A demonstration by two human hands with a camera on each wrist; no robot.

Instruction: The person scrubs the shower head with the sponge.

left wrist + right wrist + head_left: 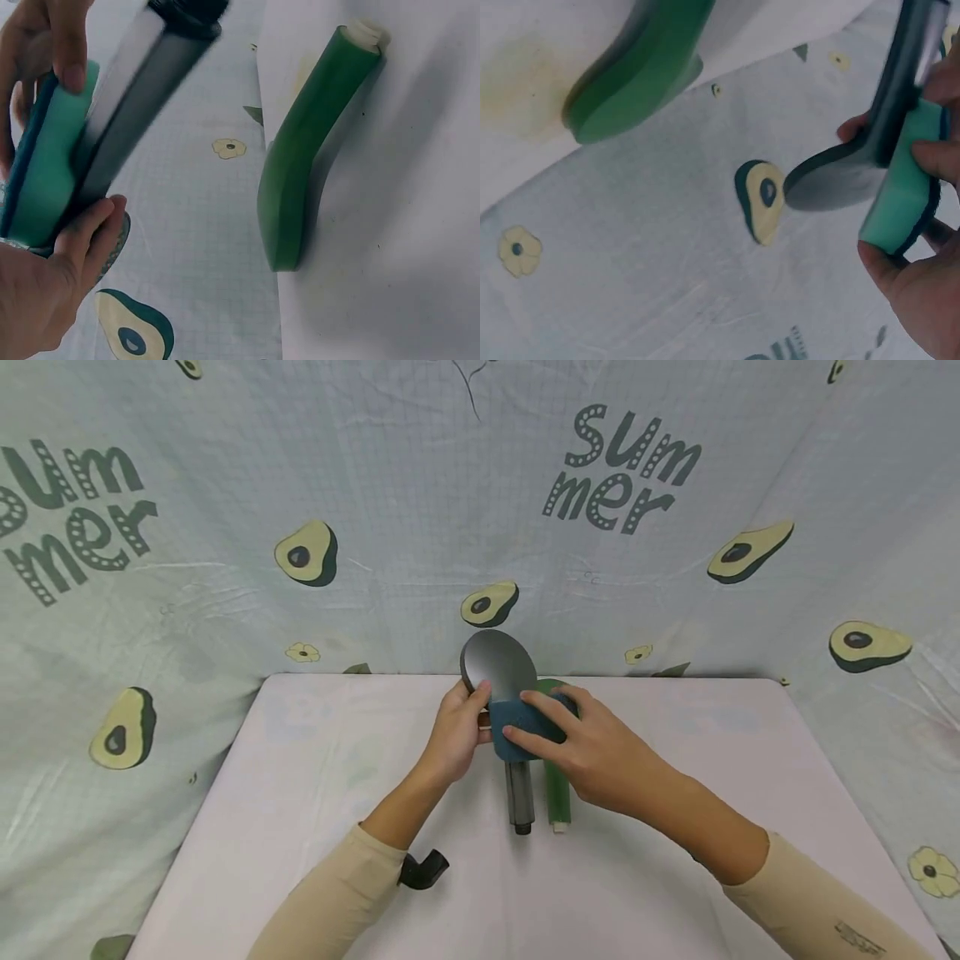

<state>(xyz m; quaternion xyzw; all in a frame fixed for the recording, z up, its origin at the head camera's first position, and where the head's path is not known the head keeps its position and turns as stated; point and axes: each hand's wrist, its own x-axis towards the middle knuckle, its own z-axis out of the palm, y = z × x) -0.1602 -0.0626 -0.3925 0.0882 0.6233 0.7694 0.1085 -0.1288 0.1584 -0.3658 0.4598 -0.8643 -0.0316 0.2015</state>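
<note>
My left hand (453, 735) grips a grey shower head (501, 662) near the neck, its round face turned up and its handle (520, 797) pointing down toward me. With thumb and fingers, my right hand (600, 756) holds a sponge (522, 727) against the shower head, just below the round face. The dark blue scouring side shows in the head view. In the right wrist view the sponge's teal foam side (904, 184) lies along the shower head's handle. Part of the left hand's fingers is hidden behind the shower head.
A green shower head (557, 793) lies on the white table (337, 752), partly behind the right hand and sponge. Beside the left forearm is a black elbow-shaped piece (425, 870), partly covered by the sleeve. A patterned cloth (390, 510) hangs behind the table.
</note>
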